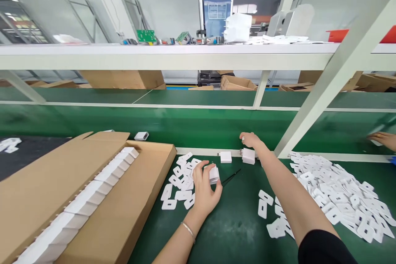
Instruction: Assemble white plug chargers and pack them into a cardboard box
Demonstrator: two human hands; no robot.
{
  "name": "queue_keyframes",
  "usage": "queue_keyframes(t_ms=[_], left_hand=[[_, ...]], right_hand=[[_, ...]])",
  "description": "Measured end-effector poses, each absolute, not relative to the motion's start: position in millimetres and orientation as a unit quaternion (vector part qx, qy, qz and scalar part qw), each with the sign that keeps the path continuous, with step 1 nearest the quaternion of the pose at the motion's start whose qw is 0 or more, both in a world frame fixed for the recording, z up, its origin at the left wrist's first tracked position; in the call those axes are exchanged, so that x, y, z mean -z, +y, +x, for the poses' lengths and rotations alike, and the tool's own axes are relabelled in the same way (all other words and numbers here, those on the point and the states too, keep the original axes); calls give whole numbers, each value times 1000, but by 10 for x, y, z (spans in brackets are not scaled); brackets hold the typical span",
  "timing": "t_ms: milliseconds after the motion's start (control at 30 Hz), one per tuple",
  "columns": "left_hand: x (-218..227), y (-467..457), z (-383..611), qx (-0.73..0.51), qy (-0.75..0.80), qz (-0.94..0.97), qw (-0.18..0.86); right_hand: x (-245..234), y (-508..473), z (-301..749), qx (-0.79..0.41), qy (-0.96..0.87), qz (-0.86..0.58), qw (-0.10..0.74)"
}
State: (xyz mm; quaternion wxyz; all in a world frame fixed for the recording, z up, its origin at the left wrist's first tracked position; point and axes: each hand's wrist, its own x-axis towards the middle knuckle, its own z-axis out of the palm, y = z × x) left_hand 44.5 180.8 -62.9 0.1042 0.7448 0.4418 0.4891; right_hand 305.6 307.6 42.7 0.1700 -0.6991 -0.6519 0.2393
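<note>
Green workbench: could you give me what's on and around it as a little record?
Left hand: gripping a white plug adapter
Right hand: over the green belt, grip unclear
Near rail: two more adapters
Tool: black tweezers
Left side: cardboard box holding row of white pieces
Loose: white cutout cards, biggest pile right
Far right: another person's hand

white shelf (173, 57) is running across the back. green circuit board (146, 36) is sitting on it, left of centre; metal post (201, 12) is standing just beside blue panel (218, 27); red object (337, 36) is sitting far right. large brown carton (114, 79) is showing below shelf, left side. slanted white beam (342, 66) is crossing right side.
</note>
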Motion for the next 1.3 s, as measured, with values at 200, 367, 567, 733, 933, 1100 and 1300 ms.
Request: queue_keyframes(t_ms=[200,367,567,733,933,1100,1300], left_hand=[[558,1717,496,-551,378,735,116],[541,1601,531,-517,320,766,210],[522,1415,547,-410,203,869,186],[452,1360,566,-441,234,775,388],[445,1334,570,-460,242,695,497],[493,1296,587,-466,220,698,498],[508,1344,587,-470,232,689,501]], right_hand=[[-775,2659,2887,-261,-695,-650,161],[-973,1652,2580,-349,-739,-563,123],[-682,749,2419,-376,-655,-632,171],[-18,378,2825,-176,-700,-679,135],[578,478,3146,-47,-728,-672,126],[612,885,3186,-21,-703,-678,214],[350,849,3218,-35,-722,-651,231]])
